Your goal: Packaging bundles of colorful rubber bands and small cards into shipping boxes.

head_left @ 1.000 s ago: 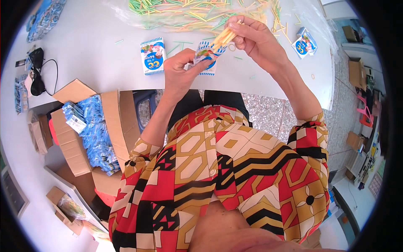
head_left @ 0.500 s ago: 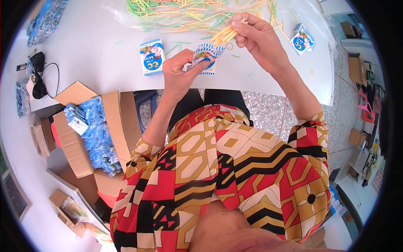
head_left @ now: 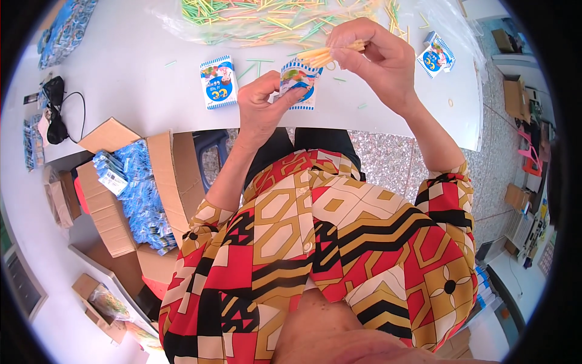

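Note:
My left hand [head_left: 262, 108] grips a small blue-and-white packet [head_left: 299, 82], its striped top edge facing away from me. Just above the packet's mouth, my right hand [head_left: 380, 64] pinches a bundle of thin pale yellow sticks [head_left: 321, 56]. The near ends of the bundle reach the packet's top edge; whether any are inside I cannot tell. Left of my left hand, a filled packet [head_left: 219, 82] of the same kind lies flat on the white table [head_left: 145, 79]. Another such packet [head_left: 435, 56], crumpled at its top, lies at the right.
Many green, yellow and pink sticks [head_left: 273, 18] lie on clear plastic at the far side. Loose sticks are scattered nearby. An open cardboard box [head_left: 109, 206] of blue packets [head_left: 142, 194] stands below the table's left edge. Dark sunglasses [head_left: 56, 109] lie at the left.
The yellow bundle in my right hand has tilted flatter and moved slightly down toward the packet's mouth. My left hand and its packet have barely moved.

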A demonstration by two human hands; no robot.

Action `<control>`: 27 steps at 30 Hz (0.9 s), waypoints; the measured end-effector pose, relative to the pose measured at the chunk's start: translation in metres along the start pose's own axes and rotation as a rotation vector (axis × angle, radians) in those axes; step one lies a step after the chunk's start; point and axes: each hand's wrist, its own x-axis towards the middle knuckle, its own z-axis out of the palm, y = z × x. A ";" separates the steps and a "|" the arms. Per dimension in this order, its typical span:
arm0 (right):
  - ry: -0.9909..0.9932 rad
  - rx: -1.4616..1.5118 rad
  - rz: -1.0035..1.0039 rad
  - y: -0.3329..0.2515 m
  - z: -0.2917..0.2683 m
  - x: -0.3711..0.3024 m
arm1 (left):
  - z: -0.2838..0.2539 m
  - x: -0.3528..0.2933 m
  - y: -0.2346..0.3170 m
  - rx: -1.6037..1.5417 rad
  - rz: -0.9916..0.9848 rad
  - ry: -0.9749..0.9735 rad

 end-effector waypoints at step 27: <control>-0.366 -0.251 0.011 -0.021 0.000 0.016 | -0.002 0.004 0.004 0.069 0.068 -0.099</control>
